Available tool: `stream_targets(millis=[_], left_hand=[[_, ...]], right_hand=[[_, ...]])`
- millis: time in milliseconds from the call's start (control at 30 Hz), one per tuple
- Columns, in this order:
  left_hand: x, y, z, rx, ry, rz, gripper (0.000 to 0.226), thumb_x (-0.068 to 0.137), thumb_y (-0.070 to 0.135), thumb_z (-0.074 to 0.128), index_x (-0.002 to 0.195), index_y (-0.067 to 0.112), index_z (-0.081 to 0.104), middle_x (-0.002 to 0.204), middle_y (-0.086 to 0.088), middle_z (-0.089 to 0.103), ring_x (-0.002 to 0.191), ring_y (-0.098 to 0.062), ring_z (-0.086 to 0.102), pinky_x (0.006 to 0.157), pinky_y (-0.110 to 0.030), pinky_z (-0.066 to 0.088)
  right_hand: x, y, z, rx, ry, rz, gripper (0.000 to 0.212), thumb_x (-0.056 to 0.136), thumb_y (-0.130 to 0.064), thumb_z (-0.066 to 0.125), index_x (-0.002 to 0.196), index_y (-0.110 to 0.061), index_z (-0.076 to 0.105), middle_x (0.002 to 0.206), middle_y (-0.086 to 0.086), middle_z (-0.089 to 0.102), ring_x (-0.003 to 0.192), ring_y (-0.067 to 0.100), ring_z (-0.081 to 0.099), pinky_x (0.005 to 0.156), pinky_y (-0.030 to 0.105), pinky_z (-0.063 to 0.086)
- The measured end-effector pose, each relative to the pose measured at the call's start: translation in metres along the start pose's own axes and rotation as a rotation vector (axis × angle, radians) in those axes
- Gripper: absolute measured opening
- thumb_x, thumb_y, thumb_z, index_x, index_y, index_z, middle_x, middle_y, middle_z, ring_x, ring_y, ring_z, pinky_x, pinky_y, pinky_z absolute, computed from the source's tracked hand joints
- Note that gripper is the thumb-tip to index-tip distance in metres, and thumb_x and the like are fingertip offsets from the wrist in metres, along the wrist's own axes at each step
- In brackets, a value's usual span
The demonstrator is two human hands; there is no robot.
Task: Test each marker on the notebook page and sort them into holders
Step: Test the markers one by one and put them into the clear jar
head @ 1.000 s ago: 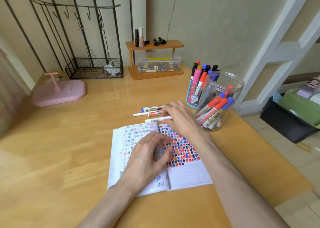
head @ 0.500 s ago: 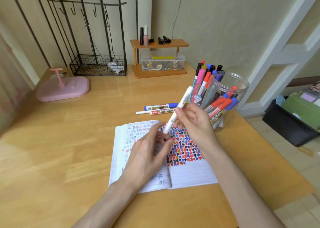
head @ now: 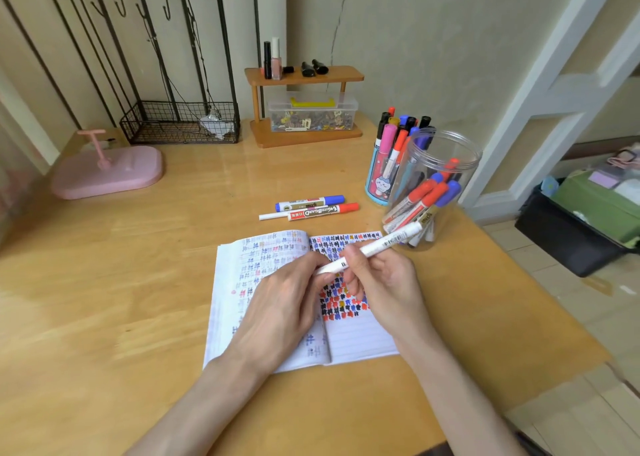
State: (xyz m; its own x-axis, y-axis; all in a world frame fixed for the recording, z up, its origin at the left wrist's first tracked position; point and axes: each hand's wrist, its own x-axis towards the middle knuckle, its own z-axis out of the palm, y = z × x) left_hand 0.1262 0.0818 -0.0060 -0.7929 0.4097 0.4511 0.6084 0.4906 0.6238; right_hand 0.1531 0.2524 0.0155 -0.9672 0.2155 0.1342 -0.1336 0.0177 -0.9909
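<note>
Wooden desk (head: 121,299) fills the view, with an open notebook (head: 360,341) lying flat on it. Above the notebook's right page, both hands meet on a white marker (head: 381,244). Its long axis runs from over the notebook's spine up and right, toward the far right corner of the notebook. The right hand (head: 384,282) curls round the barrel's middle. The left hand (head: 280,303), lying over the left page, pinches the lower left end with curled fingertips. That end sits nearer the left hand, so pulling a cap off along the axis looks like the coming move, though no cap seam shows. The white marker is slim, with small dark print; its ink colour is hidden. Beyond the notebook lie a blue marker (head: 311,202) and a red marker (head: 323,210). Past its far right corner stand a jar (head: 446,157) and a cup (head: 379,182), both holding markers.
</note>
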Motion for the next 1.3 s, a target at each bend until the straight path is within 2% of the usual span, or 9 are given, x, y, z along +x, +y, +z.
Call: stream_targets(millis=[133,267,400,567,800,933,1100,1200,1300], left_hand=[[0.002,0.002,-0.001,-0.066,-0.064,0.008,0.024,0.111,0.036,0.041,0.100,0.026,0.060,0.071,0.011,0.053,0.064,-0.014,0.052,0.059,-0.027,0.037],[0.003,0.003,-0.002,-0.099,-0.110,0.013,0.025,0.111,0.037,0.041,0.099,0.026,0.061,0.067,0.011,0.050,0.062,-0.016,0.050,0.059,-0.026,0.038],[0.000,0.003,-0.001,-0.058,-0.073,0.008,0.016,0.108,0.038,0.053,0.106,0.028,0.065,0.076,0.015,0.059,0.068,-0.007,0.054,0.063,-0.021,0.041],[0.001,0.008,0.000,0.025,-0.076,0.073,0.019,0.109,0.035,0.049,0.106,0.024,0.065,0.088,0.011,0.064,0.076,-0.009,0.057,0.069,-0.026,0.043],[0.002,0.011,-0.006,-0.083,-0.169,0.037,0.022,0.110,0.028,0.050,0.103,0.023,0.070,0.074,0.031,0.055,0.065,0.002,0.051,0.063,-0.011,0.033],[0.003,0.012,-0.008,-0.107,-0.206,0.026,0.023,0.111,0.032,0.047,0.104,0.027,0.069,0.074,0.026,0.055,0.065,-0.004,0.051,0.063,-0.015,0.035],[0.002,0.013,-0.008,0.074,-0.167,0.135,0.027,0.112,0.043,0.041,0.116,0.026,0.062,0.092,0.020,0.053,0.084,-0.005,0.053,0.076,-0.016,0.037],[0.001,0.012,-0.003,0.174,-0.142,0.156,0.035,0.113,0.043,0.035,0.108,0.022,0.062,0.089,0.009,0.060,0.080,-0.016,0.055,0.074,-0.028,0.043],[0.000,0.010,-0.001,0.020,-0.202,0.068,0.032,0.113,0.040,0.035,0.101,0.025,0.061,0.081,0.010,0.058,0.072,-0.012,0.051,0.069,-0.034,0.045]], right_hand=[[-0.003,0.000,-0.009,0.015,-0.039,-0.004,0.017,0.101,-0.016,0.062,0.096,-0.002,0.067,0.066,0.004,0.061,0.060,0.012,0.054,0.056,0.020,0.045],[-0.006,0.002,-0.013,0.033,-0.046,-0.013,0.026,0.098,-0.023,0.062,0.100,0.002,0.066,0.067,0.002,0.058,0.063,0.012,0.053,0.059,0.020,0.045],[-0.010,0.002,-0.005,0.078,0.012,0.055,0.016,0.100,-0.020,0.064,0.096,-0.005,0.067,0.067,0.007,0.059,0.058,0.012,0.052,0.054,0.021,0.042],[-0.012,0.003,-0.004,0.005,0.043,0.035,0.034,0.099,-0.024,0.067,0.073,-0.002,0.066,0.059,0.009,0.059,0.052,0.013,0.052,0.051,0.020,0.042],[-0.012,0.002,-0.012,0.010,-0.004,0.005,0.026,0.100,-0.017,0.064,0.080,-0.001,0.066,0.061,0.007,0.059,0.055,0.012,0.052,0.052,0.020,0.043],[-0.013,0.001,-0.013,0.013,-0.027,0.016,0.026,0.100,-0.020,0.064,0.081,-0.003,0.065,0.063,0.006,0.058,0.058,0.013,0.052,0.055,0.021,0.042],[-0.012,0.002,-0.008,-0.001,0.011,-0.001,0.035,0.100,-0.021,0.063,0.074,0.003,0.064,0.059,0.009,0.056,0.053,0.013,0.049,0.051,0.021,0.040],[-0.013,0.003,-0.009,-0.004,-0.007,0.006,0.038,0.099,-0.023,0.064,0.075,0.006,0.064,0.060,0.011,0.057,0.053,0.014,0.050,0.051,0.021,0.041],[-0.015,0.003,-0.011,-0.014,-0.036,-0.007,0.035,0.100,-0.019,0.062,0.080,0.010,0.062,0.061,0.009,0.057,0.055,0.011,0.051,0.053,0.019,0.042]])
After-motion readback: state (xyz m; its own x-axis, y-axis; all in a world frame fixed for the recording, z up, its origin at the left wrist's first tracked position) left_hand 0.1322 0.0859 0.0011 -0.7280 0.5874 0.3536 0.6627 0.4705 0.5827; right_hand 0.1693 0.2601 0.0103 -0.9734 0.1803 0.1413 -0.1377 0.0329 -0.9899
